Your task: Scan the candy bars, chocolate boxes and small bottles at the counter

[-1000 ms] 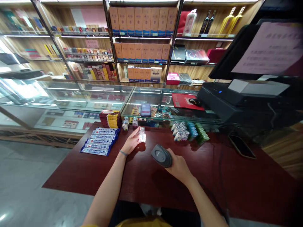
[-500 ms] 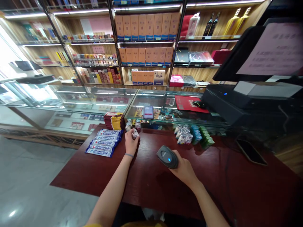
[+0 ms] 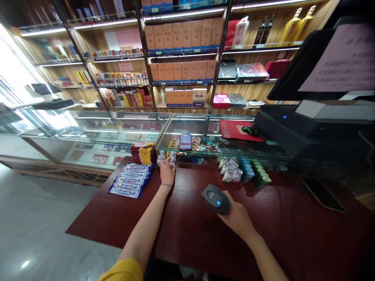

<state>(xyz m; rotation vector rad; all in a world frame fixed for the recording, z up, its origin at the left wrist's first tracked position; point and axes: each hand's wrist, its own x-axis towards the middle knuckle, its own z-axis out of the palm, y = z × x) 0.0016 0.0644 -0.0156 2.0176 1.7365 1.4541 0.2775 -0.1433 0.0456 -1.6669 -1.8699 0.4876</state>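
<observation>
My left hand (image 3: pixel 166 173) reaches to the back of the wooden counter, its fingers closed around a small silver-lidded jar (image 3: pixel 172 159) that they partly hide. Another such jar (image 3: pixel 159 159) stands just left of the fingers. A dark grey barcode scanner (image 3: pixel 211 193) with a lit blue light is gripped in my right hand (image 3: pixel 238 220), held above the middle of the counter. Blue-and-white wrapped bars (image 3: pixel 130 180) lie in an overlapping row left of my left hand. Behind them stands a stack of yellow and dark red packets (image 3: pixel 143 153).
To the right stand rows of white-pink jars (image 3: pixel 231 170), blue ones (image 3: pixel 246 170) and green ones (image 3: pixel 260 174). A phone (image 3: pixel 322 193) lies farther right. A glass display case (image 3: pixel 202 125) borders the back, carrying a small screen (image 3: pixel 185 142), a red mat (image 3: pixel 234 130) and a monitor (image 3: pixel 328 66).
My left hand has moved the small jar back, up to the other jars by the glass case. The scanner stays in my right hand; the whole view has shifted slightly.
</observation>
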